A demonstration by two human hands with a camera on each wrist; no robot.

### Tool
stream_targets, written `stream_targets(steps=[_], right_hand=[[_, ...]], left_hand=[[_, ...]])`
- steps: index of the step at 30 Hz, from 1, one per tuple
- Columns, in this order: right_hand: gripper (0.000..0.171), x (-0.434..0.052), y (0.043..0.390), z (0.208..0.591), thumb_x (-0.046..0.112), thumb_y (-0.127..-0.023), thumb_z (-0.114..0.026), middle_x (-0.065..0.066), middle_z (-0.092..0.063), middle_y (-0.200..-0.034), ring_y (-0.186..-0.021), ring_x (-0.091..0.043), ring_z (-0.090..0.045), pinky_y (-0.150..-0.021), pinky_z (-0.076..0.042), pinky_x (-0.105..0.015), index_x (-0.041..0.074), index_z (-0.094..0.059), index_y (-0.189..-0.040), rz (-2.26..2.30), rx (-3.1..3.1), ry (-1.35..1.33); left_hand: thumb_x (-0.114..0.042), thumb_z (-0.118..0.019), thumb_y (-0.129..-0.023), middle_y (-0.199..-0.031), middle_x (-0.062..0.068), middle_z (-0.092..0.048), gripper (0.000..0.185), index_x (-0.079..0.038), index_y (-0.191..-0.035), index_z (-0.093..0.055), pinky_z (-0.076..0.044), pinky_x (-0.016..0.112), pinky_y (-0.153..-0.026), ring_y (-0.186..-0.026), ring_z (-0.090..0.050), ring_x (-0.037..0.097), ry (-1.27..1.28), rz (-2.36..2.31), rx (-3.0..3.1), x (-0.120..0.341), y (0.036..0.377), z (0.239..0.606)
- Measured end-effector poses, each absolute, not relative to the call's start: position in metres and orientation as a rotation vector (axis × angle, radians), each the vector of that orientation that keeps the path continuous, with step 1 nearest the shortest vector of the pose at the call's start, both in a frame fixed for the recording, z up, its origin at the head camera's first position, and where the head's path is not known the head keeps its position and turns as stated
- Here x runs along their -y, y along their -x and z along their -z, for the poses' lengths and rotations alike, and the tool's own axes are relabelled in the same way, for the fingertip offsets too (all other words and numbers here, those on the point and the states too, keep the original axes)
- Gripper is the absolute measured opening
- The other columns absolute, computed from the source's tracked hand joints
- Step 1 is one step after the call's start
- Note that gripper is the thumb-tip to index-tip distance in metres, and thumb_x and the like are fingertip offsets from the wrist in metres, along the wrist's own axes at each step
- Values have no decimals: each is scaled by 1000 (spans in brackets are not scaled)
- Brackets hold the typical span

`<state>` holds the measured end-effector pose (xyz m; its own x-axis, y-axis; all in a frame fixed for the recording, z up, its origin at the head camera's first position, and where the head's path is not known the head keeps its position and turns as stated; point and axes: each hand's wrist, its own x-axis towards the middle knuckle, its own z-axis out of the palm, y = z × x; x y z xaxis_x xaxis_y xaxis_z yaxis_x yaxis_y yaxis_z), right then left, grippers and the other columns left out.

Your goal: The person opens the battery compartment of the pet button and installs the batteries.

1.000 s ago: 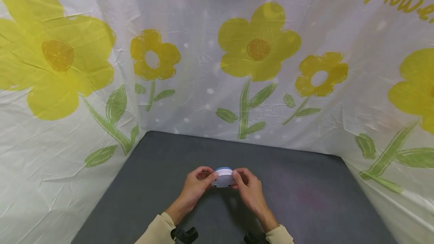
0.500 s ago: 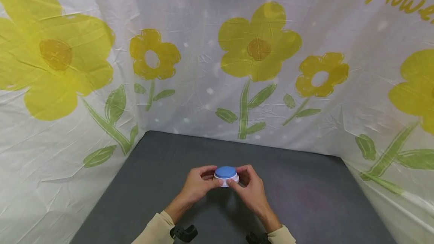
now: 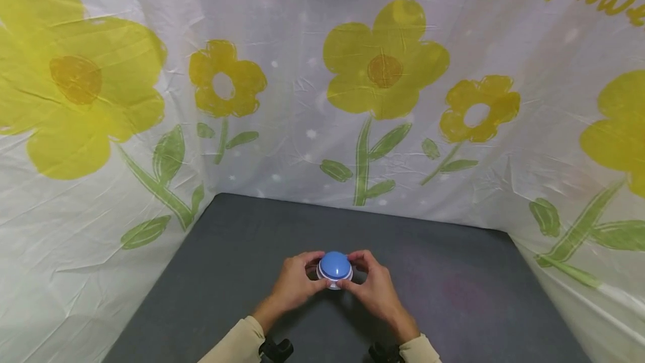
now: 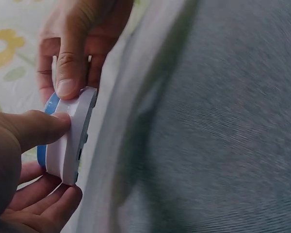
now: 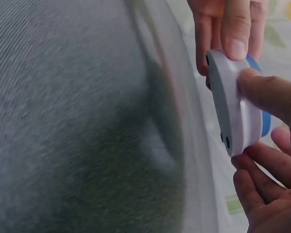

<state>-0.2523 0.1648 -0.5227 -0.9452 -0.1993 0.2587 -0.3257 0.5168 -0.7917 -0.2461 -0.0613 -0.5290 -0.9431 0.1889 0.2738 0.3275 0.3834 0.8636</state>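
Between both hands is a round push button (image 3: pixel 335 266) with a blue domed top and a white base. My left hand (image 3: pixel 294 280) grips its left side, thumb on the near edge and fingers round the side. From the right, my right hand (image 3: pixel 374 284) holds it the same way, the two thumbs close together on the white rim. In the left wrist view the push button (image 4: pixel 68 138) shows its white side and small dark feet underneath. The right wrist view shows the push button (image 5: pixel 235 104) held clear of the surface, its flat grey underside partly visible.
A dark grey tabletop (image 3: pixel 242 240) lies beneath the hands. White cloth with yellow flowers (image 3: pixel 385 71) hangs along the back and both sides. Dark straps (image 3: pixel 276 350) sit at the wrists, by the beige sleeves (image 3: pixel 242 340).
The push button has tipped: its grey underside faced the head camera, then its blue dome came up, and now the dome faces the camera fully. Both thumbs have moved to the near rim.
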Motion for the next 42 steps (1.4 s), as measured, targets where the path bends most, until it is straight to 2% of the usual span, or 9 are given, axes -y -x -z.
stream_targets(steps=[7,13,25,29,34,42], right_hand=[[59,-168,252,535,11,-79,-98,-8,-79,-127,-113,-27,-78,-103,-61,-56,14,-66,-128,-1384,2656,-524],[59,-168,248,544,13,-81,-98,-12,-79,-130,-110,-27,-80,-101,-63,-50,11,-65,-129,-1298,2724,-557],[57,-168,245,544,15,-83,-96,-15,-78,-130,-111,-29,-79,-100,-63,-53,10,-64,-131,-1263,2757,-572],[54,-171,248,544,20,-87,-93,-13,-77,-132,-116,-28,-78,-102,-63,-51,10,-65,-133,-1219,2769,-578],[46,-185,251,526,29,-97,-85,-12,-75,-135,-127,-34,-72,-106,-60,-57,9,-69,-135,-1110,2749,-530],[45,-220,262,485,24,-104,-76,-26,-62,-151,-142,-49,-58,-114,-49,-71,0,-68,-141,-746,2680,-589]], left_hand=[[-10,-99,-77,-126,22,-76,63,7,-130,-71,-65,46,-98,-113,-78,33,506,1415,2567,57,247,544],[-11,-99,-76,-123,20,-76,60,6,-127,-72,-65,44,-98,-111,-78,30,544,1296,2633,57,244,552],[-14,-98,-79,-125,16,-71,61,2,-131,-68,-64,48,-100,-111,-74,29,511,1249,2688,53,239,554],[-17,-96,-82,-129,17,-71,63,2,-135,-67,-60,53,-107,-118,-71,32,524,1169,2715,56,239,551],[-24,-86,-92,-142,19,-67,66,0,-149,-60,-51,61,-116,-134,-63,40,458,1115,2740,73,241,536],[-30,-73,-105,-157,24,-56,65,-3,-160,-51,-47,65,-120,-148,-51,45,328,1022,2703,113,249,502]])
